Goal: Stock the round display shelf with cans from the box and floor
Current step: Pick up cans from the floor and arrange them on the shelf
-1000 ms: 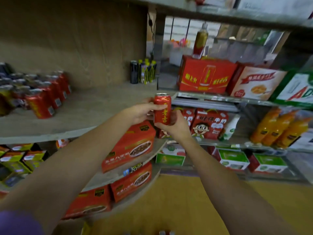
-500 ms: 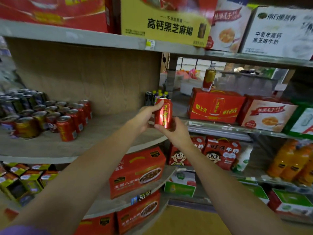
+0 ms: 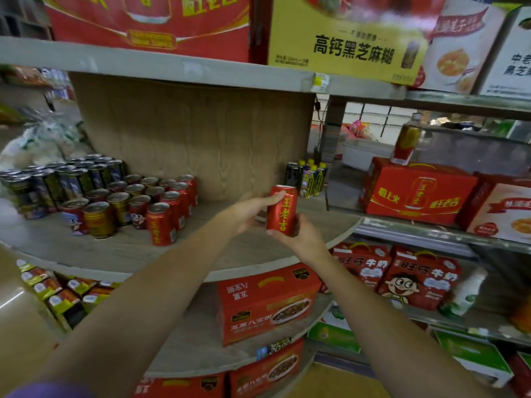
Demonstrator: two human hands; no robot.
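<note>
I hold a red can [image 3: 282, 211] upright above the round shelf [image 3: 120, 254], my left hand [image 3: 249, 211] and right hand [image 3: 298, 235] both gripping it, right of the stocked cans [image 3: 138, 202].

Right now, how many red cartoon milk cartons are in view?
2, side by side on the lower right shelf: left carton partly behind the forearm, right carton beside it. More may be hidden behind.

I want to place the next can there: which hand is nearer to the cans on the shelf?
Left. The left hand holds the red can on the side toward the cans; the right hand is beyond it.
</note>
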